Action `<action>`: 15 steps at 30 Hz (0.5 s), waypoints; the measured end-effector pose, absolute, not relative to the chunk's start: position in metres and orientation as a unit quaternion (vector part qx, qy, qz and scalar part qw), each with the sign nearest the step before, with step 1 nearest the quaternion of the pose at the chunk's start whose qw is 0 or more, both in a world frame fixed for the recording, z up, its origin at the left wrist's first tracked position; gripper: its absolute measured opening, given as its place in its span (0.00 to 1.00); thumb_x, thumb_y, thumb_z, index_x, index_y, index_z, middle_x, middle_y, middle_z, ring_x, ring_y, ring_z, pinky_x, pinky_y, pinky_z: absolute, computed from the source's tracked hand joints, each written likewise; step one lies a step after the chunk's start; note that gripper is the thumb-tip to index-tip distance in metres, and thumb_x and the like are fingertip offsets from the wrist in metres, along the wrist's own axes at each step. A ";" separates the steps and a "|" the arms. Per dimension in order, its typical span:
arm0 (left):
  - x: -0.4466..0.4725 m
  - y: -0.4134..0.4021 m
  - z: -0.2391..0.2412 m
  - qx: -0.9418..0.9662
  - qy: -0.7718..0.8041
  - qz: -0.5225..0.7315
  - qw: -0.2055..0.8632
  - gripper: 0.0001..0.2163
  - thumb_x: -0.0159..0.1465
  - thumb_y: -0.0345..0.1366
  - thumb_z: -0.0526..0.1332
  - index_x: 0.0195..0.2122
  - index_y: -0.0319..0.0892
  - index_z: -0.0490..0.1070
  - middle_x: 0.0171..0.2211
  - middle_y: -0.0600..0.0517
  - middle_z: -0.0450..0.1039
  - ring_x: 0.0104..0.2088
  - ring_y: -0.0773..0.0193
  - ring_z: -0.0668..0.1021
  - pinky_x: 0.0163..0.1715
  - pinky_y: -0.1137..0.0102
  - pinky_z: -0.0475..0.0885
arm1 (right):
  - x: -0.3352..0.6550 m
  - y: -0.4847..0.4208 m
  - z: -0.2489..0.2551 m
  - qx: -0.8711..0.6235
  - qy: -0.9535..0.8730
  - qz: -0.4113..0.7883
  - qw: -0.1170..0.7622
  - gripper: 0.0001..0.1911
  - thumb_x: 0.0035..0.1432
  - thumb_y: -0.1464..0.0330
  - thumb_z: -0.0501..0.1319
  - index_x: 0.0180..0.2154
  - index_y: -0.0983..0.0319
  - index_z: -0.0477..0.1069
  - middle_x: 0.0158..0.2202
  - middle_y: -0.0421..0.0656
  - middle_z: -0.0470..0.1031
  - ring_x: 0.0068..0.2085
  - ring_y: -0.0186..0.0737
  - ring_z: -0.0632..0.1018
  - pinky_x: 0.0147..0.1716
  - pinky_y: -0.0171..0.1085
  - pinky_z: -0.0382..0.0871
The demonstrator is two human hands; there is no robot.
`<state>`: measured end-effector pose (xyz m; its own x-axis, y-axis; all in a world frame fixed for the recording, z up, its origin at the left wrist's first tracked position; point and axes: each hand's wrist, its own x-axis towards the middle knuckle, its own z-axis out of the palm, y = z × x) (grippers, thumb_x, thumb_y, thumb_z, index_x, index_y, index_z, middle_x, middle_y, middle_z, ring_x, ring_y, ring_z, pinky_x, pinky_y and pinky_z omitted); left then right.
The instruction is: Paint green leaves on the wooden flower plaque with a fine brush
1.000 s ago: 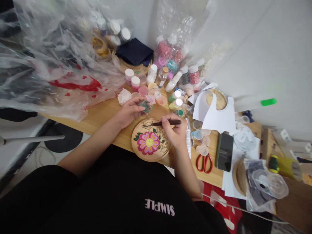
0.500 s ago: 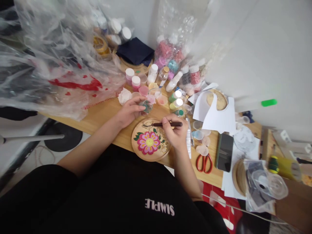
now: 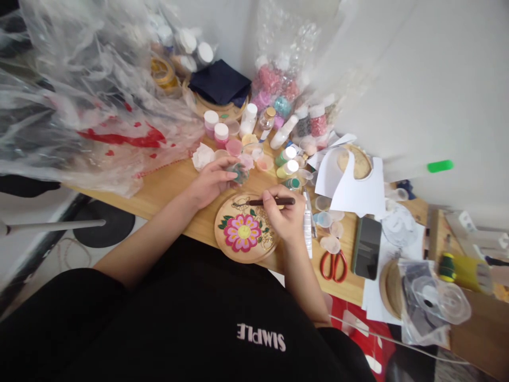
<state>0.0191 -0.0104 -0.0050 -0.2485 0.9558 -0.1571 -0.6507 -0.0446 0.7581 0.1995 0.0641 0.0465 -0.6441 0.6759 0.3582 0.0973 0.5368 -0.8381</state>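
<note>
A round wooden disc (image 3: 238, 249) lies at the table's near edge, bearing a pink flower with a yellow centre and green leaves. My right hand (image 3: 283, 216) rests on the disc's right side, closed on a dark-handled tool (image 3: 274, 201) whose tip points left onto the disc's top. Just beyond the disc, my left hand (image 3: 210, 182) is closed round a small round pot of greenish material (image 3: 239, 173).
Small jars, bottles and open pots (image 3: 254, 139) crowd the table behind the disc. Red scissors (image 3: 334, 266), a black phone (image 3: 366, 248) and white paper (image 3: 352, 188) lie to the right. Crumpled clear plastic bags (image 3: 87, 101) fill the left; a white wall stands at the right.
</note>
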 end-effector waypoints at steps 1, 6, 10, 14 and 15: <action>0.019 -0.010 -0.005 0.200 0.378 0.694 0.579 0.13 0.52 0.30 0.72 0.39 0.42 0.78 0.35 0.54 0.79 0.34 0.68 0.79 0.32 0.74 0.73 | 0.200 0.064 0.046 -0.244 -0.806 0.416 0.344 0.13 0.60 0.67 0.59 0.23 0.59 0.71 0.20 0.37 0.74 0.21 0.29 0.71 0.21 0.32 0.63; 0.019 -0.010 -0.003 0.197 0.367 0.699 0.581 0.13 0.51 0.30 0.73 0.38 0.42 0.79 0.35 0.54 0.79 0.33 0.68 0.79 0.30 0.74 0.73 | 0.200 0.064 0.046 -0.250 -0.809 0.408 0.341 0.14 0.60 0.66 0.59 0.22 0.59 0.70 0.19 0.37 0.74 0.21 0.30 0.72 0.22 0.32 0.64; 0.020 -0.009 -0.002 0.191 0.365 0.700 0.583 0.13 0.49 0.31 0.75 0.37 0.43 0.79 0.34 0.55 0.80 0.33 0.68 0.79 0.30 0.75 0.72 | 0.199 0.064 0.047 -0.239 -0.808 0.410 0.348 0.13 0.60 0.67 0.59 0.22 0.59 0.71 0.19 0.36 0.74 0.21 0.30 0.72 0.21 0.32 0.64; 0.020 -0.010 -0.003 0.194 0.372 0.697 0.582 0.14 0.50 0.32 0.74 0.37 0.43 0.78 0.34 0.55 0.80 0.33 0.68 0.79 0.30 0.74 0.72 | 0.200 0.064 0.048 -0.252 -0.808 0.414 0.335 0.14 0.60 0.66 0.59 0.22 0.59 0.70 0.19 0.37 0.74 0.21 0.30 0.72 0.21 0.32 0.64; 0.019 -0.010 -0.004 0.199 0.374 0.694 0.581 0.14 0.50 0.32 0.74 0.38 0.43 0.78 0.34 0.55 0.79 0.33 0.68 0.79 0.31 0.74 0.72 | 0.200 0.064 0.048 -0.253 -0.808 0.413 0.335 0.14 0.59 0.66 0.59 0.22 0.59 0.70 0.19 0.37 0.74 0.21 0.30 0.72 0.21 0.33 0.64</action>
